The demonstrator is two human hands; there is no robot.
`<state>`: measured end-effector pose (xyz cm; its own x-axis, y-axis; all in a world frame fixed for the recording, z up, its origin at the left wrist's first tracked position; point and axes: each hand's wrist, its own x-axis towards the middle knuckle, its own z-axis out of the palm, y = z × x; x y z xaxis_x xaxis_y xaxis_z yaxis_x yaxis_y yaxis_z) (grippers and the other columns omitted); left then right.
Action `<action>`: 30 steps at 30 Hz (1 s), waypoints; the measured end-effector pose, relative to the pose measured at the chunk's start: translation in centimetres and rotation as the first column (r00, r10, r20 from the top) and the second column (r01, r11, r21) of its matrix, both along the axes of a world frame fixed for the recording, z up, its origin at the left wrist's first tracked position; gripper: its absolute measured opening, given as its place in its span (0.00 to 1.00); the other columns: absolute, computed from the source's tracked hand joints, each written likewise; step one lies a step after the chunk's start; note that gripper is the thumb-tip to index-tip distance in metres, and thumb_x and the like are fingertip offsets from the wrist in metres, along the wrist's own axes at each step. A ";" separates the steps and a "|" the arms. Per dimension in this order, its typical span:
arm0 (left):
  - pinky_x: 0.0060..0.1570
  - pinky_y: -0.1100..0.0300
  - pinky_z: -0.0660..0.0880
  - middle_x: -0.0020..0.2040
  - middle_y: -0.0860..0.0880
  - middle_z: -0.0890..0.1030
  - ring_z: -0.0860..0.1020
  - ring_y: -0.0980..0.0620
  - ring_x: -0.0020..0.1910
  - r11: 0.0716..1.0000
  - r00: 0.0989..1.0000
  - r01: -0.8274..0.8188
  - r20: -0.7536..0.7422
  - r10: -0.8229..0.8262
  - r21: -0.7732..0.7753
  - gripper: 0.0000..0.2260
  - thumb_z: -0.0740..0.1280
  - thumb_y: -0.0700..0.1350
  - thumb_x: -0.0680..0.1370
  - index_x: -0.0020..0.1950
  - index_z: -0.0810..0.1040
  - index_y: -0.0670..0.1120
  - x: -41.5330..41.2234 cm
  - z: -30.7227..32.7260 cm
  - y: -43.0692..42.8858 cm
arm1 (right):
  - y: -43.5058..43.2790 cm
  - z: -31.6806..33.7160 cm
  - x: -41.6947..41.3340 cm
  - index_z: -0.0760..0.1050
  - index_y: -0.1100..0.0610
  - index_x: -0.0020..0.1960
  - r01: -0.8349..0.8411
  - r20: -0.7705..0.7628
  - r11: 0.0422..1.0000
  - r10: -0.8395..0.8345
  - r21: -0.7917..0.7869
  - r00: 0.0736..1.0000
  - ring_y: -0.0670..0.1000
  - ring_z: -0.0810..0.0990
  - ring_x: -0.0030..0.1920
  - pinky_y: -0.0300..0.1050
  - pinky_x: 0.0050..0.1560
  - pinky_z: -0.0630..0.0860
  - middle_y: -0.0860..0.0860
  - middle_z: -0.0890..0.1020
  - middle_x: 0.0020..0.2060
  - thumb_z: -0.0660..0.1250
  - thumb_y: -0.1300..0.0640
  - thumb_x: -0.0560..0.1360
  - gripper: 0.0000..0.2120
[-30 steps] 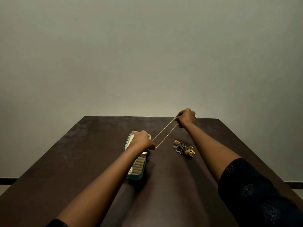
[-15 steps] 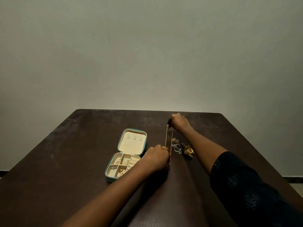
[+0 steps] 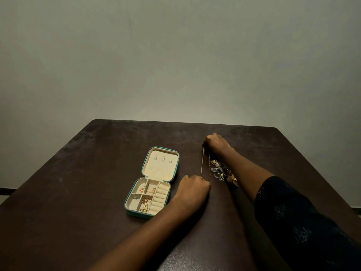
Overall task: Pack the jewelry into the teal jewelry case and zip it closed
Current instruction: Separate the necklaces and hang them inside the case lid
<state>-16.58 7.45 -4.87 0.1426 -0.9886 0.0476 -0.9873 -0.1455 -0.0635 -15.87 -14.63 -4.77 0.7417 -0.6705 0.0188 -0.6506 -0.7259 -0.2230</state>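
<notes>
Two hands hold one thin gold chain necklace stretched along the dark brown table. At the far end the right hand is curled into a loose fist with the chain pinched at its fingertips. At the near end the left hand is closed over the other end, knuckles up. The doubled chain runs as two nearly parallel strands between them, low over the tabletop (whether it touches the wood I cannot tell).

Left of the chain, the teal jewelry case lies open and flat, its cream lid panel on the far side and its divided tray on the near side. Some gold pieces sit in the tray's middle compartments, beside a row of cream ring rolls. Just right of the chain, a small heap of mixed jewelry, silver and gold, rests on the table against the right forearm, whose dark patterned sleeve fills the near right corner.
</notes>
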 end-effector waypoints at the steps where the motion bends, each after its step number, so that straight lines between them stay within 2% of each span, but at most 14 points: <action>1: 0.52 0.51 0.71 0.55 0.40 0.79 0.76 0.39 0.56 1.000 1.000 -0.014 -0.008 0.014 -0.007 0.13 0.56 0.41 0.80 0.58 0.77 0.40 -0.1 0.0 0.0 | -0.1 0.0 0.0 0.79 0.67 0.49 -0.017 0.000 1.000 0.017 0.016 1.000 0.61 0.81 0.47 0.45 0.41 0.69 0.64 0.80 0.46 0.65 0.61 0.74 0.10; 7: 0.49 0.50 0.73 0.56 0.40 0.77 0.75 0.40 0.57 0.994 0.989 -0.102 -0.109 0.099 -0.027 0.13 0.56 0.39 0.81 0.60 0.76 0.37 -0.9 -0.4 0.0 | -0.1 0.0 -0.1 0.79 0.66 0.49 -0.104 -0.014 0.990 0.105 0.100 0.994 0.60 0.81 0.46 0.47 0.44 0.74 0.63 0.81 0.45 0.64 0.59 0.75 0.11; 10: 0.48 0.51 0.73 0.55 0.39 0.78 0.75 0.39 0.56 0.990 0.984 -0.133 -0.121 0.128 -0.034 0.13 0.56 0.39 0.80 0.58 0.76 0.36 -1.1 -0.4 -0.1 | 0.3 0.1 -0.1 0.79 0.65 0.51 -0.092 -0.008 0.993 0.092 0.081 0.996 0.61 0.81 0.49 0.47 0.44 0.72 0.63 0.81 0.48 0.63 0.59 0.76 0.11; 12: 0.47 0.51 0.72 0.55 0.39 0.78 0.75 0.39 0.57 0.989 0.984 -0.138 -0.123 0.132 -0.044 0.13 0.56 0.39 0.80 0.58 0.76 0.37 -1.1 -0.5 0.0 | 0.3 0.2 -0.1 0.79 0.63 0.54 -0.084 -0.008 0.995 0.085 0.047 0.996 0.62 0.80 0.51 0.51 0.48 0.76 0.63 0.81 0.50 0.64 0.60 0.75 0.11; 15: 0.46 0.51 0.72 0.55 0.40 0.78 0.76 0.39 0.56 0.988 0.980 -0.141 -0.151 0.131 -0.059 0.13 0.56 0.40 0.80 0.58 0.76 0.39 -1.1 -0.7 -0.1 | 0.4 0.4 -0.2 0.79 0.63 0.52 -0.057 0.029 0.998 0.057 -0.008 0.998 0.62 0.80 0.49 0.55 0.50 0.77 0.64 0.80 0.49 0.64 0.62 0.74 0.09; 20: 0.43 0.52 0.70 0.53 0.40 0.78 0.76 0.39 0.54 0.981 0.961 -0.167 -0.241 0.139 -0.097 0.11 0.59 0.43 0.79 0.55 0.77 0.40 -0.9 -1.0 0.2 | 0.0 -0.1 -0.4 0.82 0.58 0.52 0.000 0.069 1.000 0.001 -0.009 0.998 0.60 0.82 0.50 0.54 0.53 0.78 0.61 0.83 0.49 0.67 0.63 0.73 0.09; 23: 0.40 0.55 0.66 0.53 0.41 0.77 0.73 0.42 0.56 0.982 0.966 -0.131 -0.241 0.096 -0.135 0.12 0.60 0.44 0.79 0.57 0.78 0.42 -1.1 -1.3 0.4 | 0.4 -0.3 -0.7 0.82 0.56 0.51 0.013 0.084 1.000 -0.011 -0.019 0.996 0.59 0.82 0.50 0.54 0.55 0.79 0.58 0.84 0.51 0.68 0.64 0.73 0.10; 26: 0.40 0.55 0.65 0.53 0.43 0.77 0.71 0.44 0.59 0.982 0.969 -0.114 -0.235 0.076 -0.151 0.12 0.60 0.44 0.79 0.58 0.78 0.43 -1.3 -1.6 0.6 | 0.7 -0.2 -0.8 0.80 0.59 0.55 0.023 0.078 1.000 -0.022 -0.018 0.997 0.60 0.81 0.53 0.55 0.56 0.77 0.61 0.82 0.53 0.66 0.63 0.75 0.10; 30: 0.39 0.54 0.65 0.54 0.43 0.77 0.72 0.43 0.58 0.978 0.971 -0.113 -0.230 0.071 -0.177 0.11 0.58 0.44 0.79 0.57 0.77 0.42 -1.9 -1.8 0.8 | 0.9 -0.3 -0.6 0.76 0.64 0.57 0.032 0.058 0.999 -0.029 -0.041 0.998 0.64 0.79 0.55 0.57 0.57 0.76 0.64 0.79 0.54 0.63 0.63 0.76 0.11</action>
